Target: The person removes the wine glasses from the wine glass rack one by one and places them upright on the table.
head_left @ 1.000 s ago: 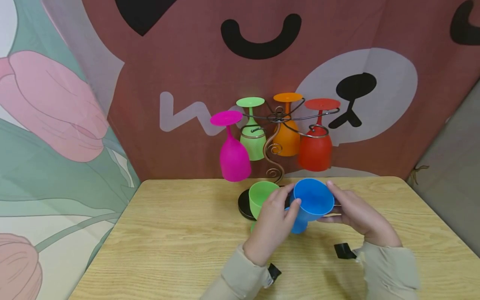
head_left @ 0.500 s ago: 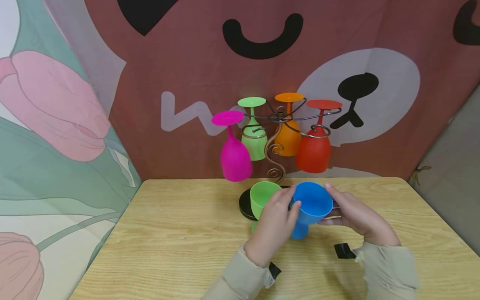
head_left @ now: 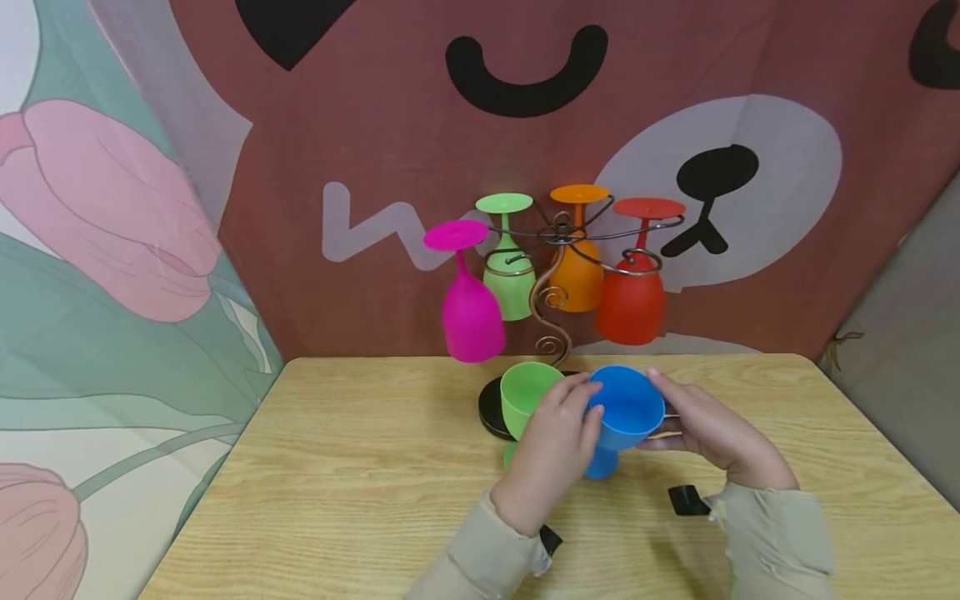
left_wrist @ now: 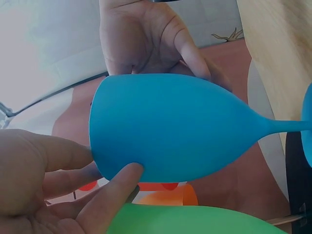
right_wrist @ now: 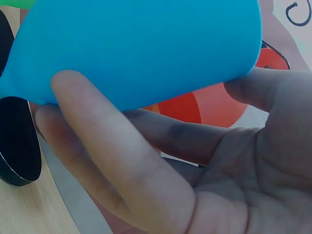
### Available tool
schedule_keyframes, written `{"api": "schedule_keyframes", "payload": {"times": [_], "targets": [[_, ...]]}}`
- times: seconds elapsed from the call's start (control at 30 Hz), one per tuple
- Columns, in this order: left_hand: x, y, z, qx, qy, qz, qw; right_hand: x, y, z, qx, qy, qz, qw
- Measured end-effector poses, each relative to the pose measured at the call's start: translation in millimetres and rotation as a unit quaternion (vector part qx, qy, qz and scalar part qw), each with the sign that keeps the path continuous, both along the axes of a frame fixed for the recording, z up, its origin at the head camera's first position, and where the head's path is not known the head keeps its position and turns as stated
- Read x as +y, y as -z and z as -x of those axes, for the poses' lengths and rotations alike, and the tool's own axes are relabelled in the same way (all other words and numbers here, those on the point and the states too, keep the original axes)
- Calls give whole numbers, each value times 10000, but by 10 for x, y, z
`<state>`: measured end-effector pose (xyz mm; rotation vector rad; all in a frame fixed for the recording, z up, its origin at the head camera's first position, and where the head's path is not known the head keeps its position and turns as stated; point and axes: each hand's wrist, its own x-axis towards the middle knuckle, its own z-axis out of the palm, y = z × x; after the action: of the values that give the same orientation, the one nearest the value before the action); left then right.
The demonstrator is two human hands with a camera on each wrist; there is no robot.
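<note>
A blue plastic goblet (head_left: 626, 404) stands upright in front of the rack, its foot low near the tabletop. My right hand (head_left: 708, 425) holds the bowl from the right, thumb at the rim and fingers along its side, as the right wrist view shows (right_wrist: 185, 165). My left hand (head_left: 551, 446) grips the left side of the bowl near the rim; in the left wrist view a fingertip (left_wrist: 131, 170) presses the blue bowl (left_wrist: 175, 126). Just left of it stands a green goblet (head_left: 527, 392), partly hidden behind my left hand.
A metal scrollwork rack (head_left: 551, 292) on a round black base (head_left: 493, 408) stands behind the goblets. Upside down on it hang a magenta goblet (head_left: 472, 321), a light green goblet (head_left: 510, 287), an orange goblet (head_left: 576, 279) and a red goblet (head_left: 632, 308). A printed cloth (head_left: 360, 308) rises behind the wooden table (head_left: 337, 467).
The blue goblet has come down slightly, its foot showing lower and nearer me. My left fingertips have shifted a little over its rim. The red goblet on the rack has swayed slightly.
</note>
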<state>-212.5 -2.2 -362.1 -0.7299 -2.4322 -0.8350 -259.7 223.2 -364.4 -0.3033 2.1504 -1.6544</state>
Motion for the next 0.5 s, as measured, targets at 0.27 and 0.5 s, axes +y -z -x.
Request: {"api": "schedule_keyframes", "payload": {"times": [0.27,0.5], "targets": [[-21,-2,5,32,46,81,10000,-10,-4,-1,-48,-28,-137,9999],[-26,-10,-2,40,-38,425,9991,-24,41,16,-45,-74,-166,9998]]}}
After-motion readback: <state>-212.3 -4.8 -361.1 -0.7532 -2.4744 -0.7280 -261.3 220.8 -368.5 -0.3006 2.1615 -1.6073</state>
